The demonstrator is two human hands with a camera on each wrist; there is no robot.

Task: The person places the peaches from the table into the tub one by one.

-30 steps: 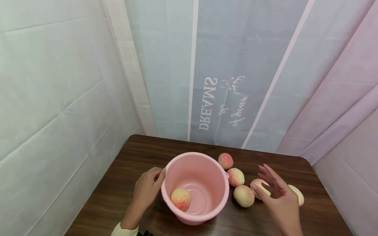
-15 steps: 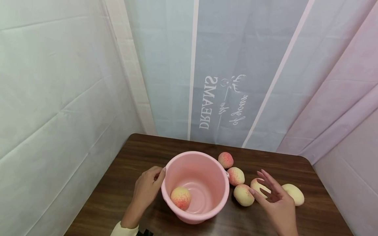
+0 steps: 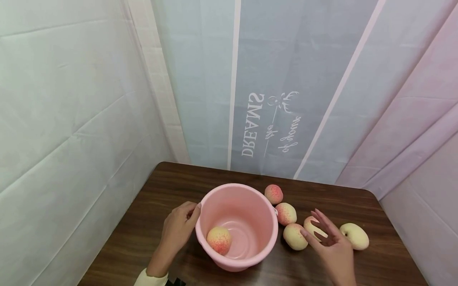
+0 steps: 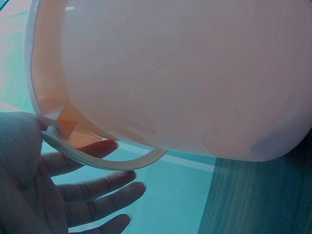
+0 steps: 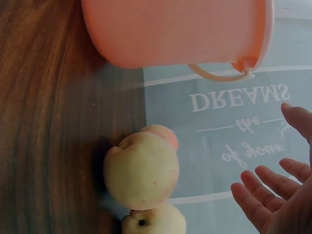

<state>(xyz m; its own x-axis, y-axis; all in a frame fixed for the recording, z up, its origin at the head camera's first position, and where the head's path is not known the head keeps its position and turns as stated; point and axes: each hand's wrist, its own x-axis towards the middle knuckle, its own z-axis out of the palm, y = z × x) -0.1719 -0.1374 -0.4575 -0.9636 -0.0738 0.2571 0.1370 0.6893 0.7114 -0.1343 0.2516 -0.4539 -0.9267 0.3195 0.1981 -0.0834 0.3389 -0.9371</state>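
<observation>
Holding the left side of the rim of a pink bucket (image 3: pixel 252 208), the left hand (image 3: pixel 179 224) has its thumb at the edge and its other fingers outside the wall. In the left wrist view those fingers are spread, and the bucket's pale handle (image 4: pixel 107 163) crosses in front of one of them. The bucket stands upright on the dark wooden tabletop (image 3: pixel 171 180), and a yellow-and-red peach (image 3: pixel 219 240) lies inside, at the near left of its floor.

To the right, the right hand (image 3: pixel 336 250) is over the fruit with its fingers apart and nothing between them. It partly hides a blushed peach (image 3: pixel 311 226); whether it touches that one I cannot tell. Just left of this hand lies a rounder yellow peach (image 3: pixel 295 237), and to its right a pale peach (image 3: pixel 355 236). Beside the bucket's right side are a speckled peach (image 3: pixel 286 214) and, farther back, a redder peach (image 3: pixel 273 194). Beyond the far edge hangs a striped blue-grey cloth (image 3: pixel 200 99) with reversed white lettering (image 3: pixel 252 125).
</observation>
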